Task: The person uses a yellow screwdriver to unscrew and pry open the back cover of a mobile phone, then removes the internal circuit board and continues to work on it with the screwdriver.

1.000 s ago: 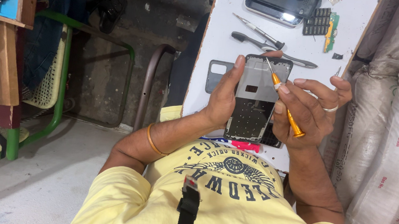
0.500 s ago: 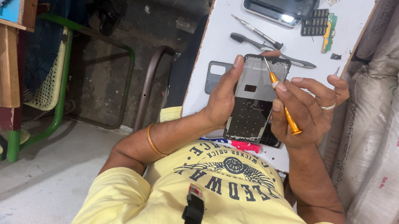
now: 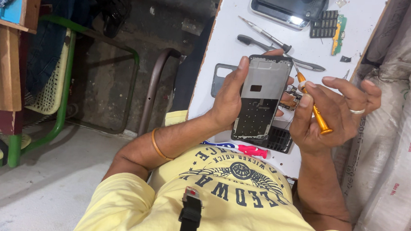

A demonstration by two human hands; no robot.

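Phone frame (image 3: 262, 97), opened and with its bare inner side facing up, sits upright in the left hand (image 3: 228, 100), which grips it along the left edge, thumb up the side and fingertips showing past the right edge, above the white table (image 3: 229, 41). Just right of it, the right hand (image 3: 331, 113) is closed around an orange screwdriver (image 3: 313, 108), pinched between thumb and forefinger, its thin tip pointing up and left toward the frame's upper right edge; a ring sits on one finger. Under the frame, near the person, lies a dark grid-patterned part (image 3: 278, 140), and nearer still a red-handled tool (image 3: 246, 150) lies across the table edge. Left of the left hand a grey phone back cover (image 3: 219, 78) lies flat. Farther off rest a slim metal screwdriver (image 3: 265, 33) and dark tweezers (image 3: 285, 56), then a second phone (image 3: 288, 9) with a glossy screen, a small green circuit board (image 3: 338, 35) beside it. White sacks (image 3: 399, 141) stand to the right.
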